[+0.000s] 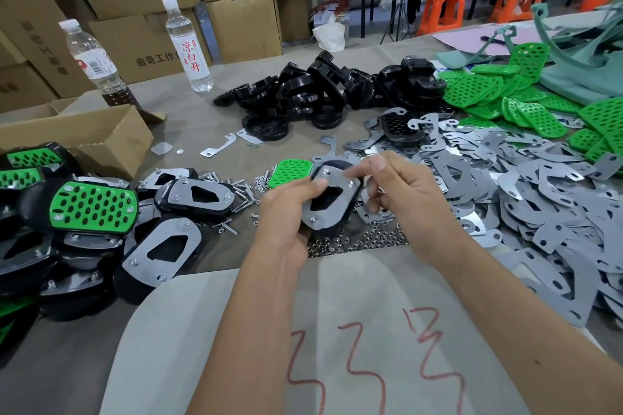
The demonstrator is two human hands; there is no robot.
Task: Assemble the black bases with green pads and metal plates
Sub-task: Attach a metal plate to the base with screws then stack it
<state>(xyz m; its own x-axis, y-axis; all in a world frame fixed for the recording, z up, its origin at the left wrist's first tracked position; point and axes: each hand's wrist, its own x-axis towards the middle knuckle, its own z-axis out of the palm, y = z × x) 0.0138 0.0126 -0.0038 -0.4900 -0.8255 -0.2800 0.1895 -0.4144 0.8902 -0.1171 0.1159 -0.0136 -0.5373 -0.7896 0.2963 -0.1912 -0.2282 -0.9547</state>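
**Operator:** While my left hand (293, 204) grips the black base (325, 229) by its near edge, thumb pressed on the metal plate (332, 194) that lies on top of it, I hold the piece just above the heap of loose nuts (357, 241).

**Observer:** And the right?

**Operator:** My right hand (404, 194) is touching the far corner of that plate, forefinger and thumb pinched together over a screw end there. I take it a nut sits between them, but it is too small for me to tell.

**Observer:** How do you expect the piece to handle?

**Operator:** Stiff and light, I'd judge. The base is hard plastic and the plate thin sheet metal, so nothing should flex. The plate looks slick, though, and its cut edges may be sharp, so I'd hold by the base's thick rim and only pin the plate flat with the thumb.

**Observer:** Where are the supplies from there?

**Operator:** One green pad (290, 173) lies just behind the held base, to its left. The plate pile (539, 199) spreads to its right, the spare bases (323, 94) sit well behind it, and the finished pieces (94, 209) are stacked to its left.
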